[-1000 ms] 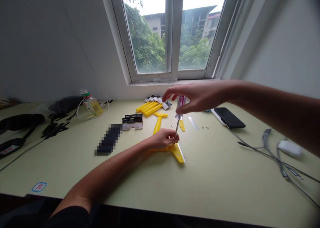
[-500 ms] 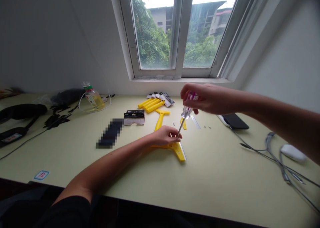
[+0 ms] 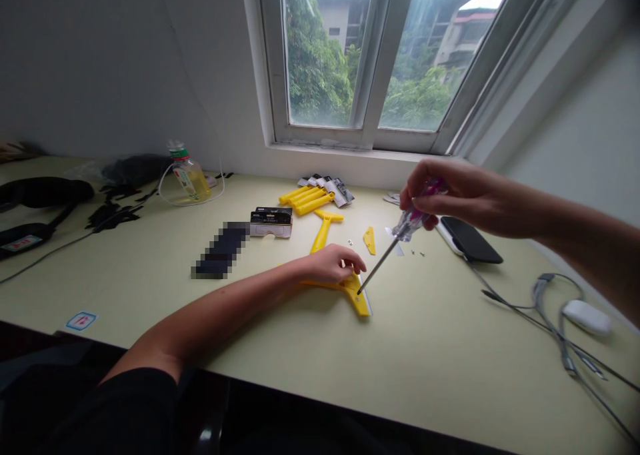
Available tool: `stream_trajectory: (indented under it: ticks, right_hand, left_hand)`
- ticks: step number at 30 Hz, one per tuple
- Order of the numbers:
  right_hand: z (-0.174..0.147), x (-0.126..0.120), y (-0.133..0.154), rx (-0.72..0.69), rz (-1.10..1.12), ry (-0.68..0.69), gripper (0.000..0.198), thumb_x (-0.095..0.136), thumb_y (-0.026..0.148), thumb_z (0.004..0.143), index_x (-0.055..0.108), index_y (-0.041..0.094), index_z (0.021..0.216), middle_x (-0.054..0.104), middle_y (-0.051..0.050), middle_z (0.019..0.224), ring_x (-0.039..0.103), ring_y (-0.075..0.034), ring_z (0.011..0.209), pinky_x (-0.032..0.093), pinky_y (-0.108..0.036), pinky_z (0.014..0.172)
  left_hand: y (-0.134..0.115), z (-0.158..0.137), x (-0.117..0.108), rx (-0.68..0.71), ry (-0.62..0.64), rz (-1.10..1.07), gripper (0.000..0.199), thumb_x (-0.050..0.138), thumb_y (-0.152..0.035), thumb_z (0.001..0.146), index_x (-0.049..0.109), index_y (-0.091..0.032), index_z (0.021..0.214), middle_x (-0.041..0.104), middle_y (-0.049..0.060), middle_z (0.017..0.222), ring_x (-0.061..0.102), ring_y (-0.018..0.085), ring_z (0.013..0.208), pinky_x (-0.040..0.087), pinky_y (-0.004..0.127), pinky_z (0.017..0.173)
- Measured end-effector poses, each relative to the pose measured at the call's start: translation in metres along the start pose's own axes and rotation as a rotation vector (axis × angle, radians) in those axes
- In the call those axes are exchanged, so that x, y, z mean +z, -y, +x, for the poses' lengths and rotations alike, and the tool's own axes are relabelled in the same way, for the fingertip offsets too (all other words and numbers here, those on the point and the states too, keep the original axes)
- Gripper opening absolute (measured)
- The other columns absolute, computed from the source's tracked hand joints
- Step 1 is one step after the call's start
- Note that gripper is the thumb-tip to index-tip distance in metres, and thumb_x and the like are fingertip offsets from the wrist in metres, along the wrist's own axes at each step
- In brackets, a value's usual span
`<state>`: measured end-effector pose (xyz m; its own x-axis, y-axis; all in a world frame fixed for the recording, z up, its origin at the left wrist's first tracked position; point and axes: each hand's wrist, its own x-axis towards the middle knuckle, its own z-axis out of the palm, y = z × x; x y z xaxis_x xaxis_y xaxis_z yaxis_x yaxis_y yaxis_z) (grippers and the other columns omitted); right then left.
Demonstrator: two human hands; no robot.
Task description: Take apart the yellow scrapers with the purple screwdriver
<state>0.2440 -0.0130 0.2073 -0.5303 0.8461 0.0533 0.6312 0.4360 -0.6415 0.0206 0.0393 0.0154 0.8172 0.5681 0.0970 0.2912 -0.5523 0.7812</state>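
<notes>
On the table lies a yellow scraper (image 3: 361,306) with a metal blade along its wide head. My left hand (image 3: 334,262) is closed over this head, fingers curled, hiding part of it and of the handle. In my right hand (image 3: 450,192) is a screwdriver (image 3: 379,268) with a clear and purple handle. It slants down to the left, its tip at the scraper head just above a small screw (image 3: 357,299); whether the tip touches I cannot tell. Beyond are a loose yellow plate (image 3: 369,240), a thin blade (image 3: 395,242) partly behind the screwdriver, and small screws (image 3: 422,254).
Behind my left hand lies another yellow scraper (image 3: 323,232). Further back are several yellow handles (image 3: 307,200) and a small black box (image 3: 271,222). A bottle (image 3: 190,178) stands at back left. Right of them lie a black phone (image 3: 470,240), cables (image 3: 550,315) and a white case (image 3: 586,317).
My right hand has moved right, tilting the screwdriver further over. Its tip has shifted from beside my left fingers toward the near end of the scraper head. The camera view has turned slightly.
</notes>
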Motion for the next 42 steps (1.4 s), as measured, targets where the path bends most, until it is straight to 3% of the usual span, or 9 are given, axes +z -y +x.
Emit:
stream_trajectory:
  ticks: [5,11,32,42]
  right_hand:
    - [-0.001,0.004,0.002,-0.01,0.023,0.039,0.013,0.052,0.033,0.091,0.051,0.02,0.092,0.066,-0.008,0.092,0.06,-0.014,0.068,0.052,-0.033,0.063]
    - [0.0,0.004,0.001,0.013,0.023,0.033,0.018,0.054,0.039,0.09,0.05,0.021,0.092,0.066,-0.008,0.093,0.06,-0.015,0.07,0.052,-0.034,0.064]
    - [0.001,0.005,-0.003,0.035,-0.008,0.011,0.023,0.052,0.044,0.093,0.049,0.021,0.095,0.065,-0.01,0.097,0.063,-0.019,0.079,0.052,-0.033,0.062]
    - [0.002,0.004,-0.016,-0.047,0.036,-0.013,0.027,0.058,0.049,0.089,0.054,0.023,0.095,0.067,-0.007,0.095,0.063,-0.019,0.075,0.055,-0.033,0.057]
  left_hand:
    - [-0.001,-0.001,-0.001,0.024,0.04,0.007,0.02,0.06,-0.013,0.08,0.076,-0.015,0.093,0.068,0.007,0.096,0.059,0.014,0.079,0.046,0.023,0.072]
    - [-0.003,-0.002,0.0,0.048,0.082,0.059,0.017,0.072,-0.028,0.078,0.078,-0.018,0.091,0.065,0.005,0.096,0.057,0.013,0.077,0.044,0.024,0.071]
    - [-0.003,-0.002,0.0,0.088,0.091,0.09,0.013,0.074,-0.026,0.079,0.079,-0.018,0.087,0.064,0.005,0.096,0.06,0.015,0.085,0.044,0.024,0.076]
    - [-0.005,-0.003,-0.002,0.078,0.101,0.114,0.015,0.073,-0.026,0.079,0.078,-0.017,0.089,0.063,0.004,0.097,0.059,0.014,0.084,0.043,0.022,0.074]
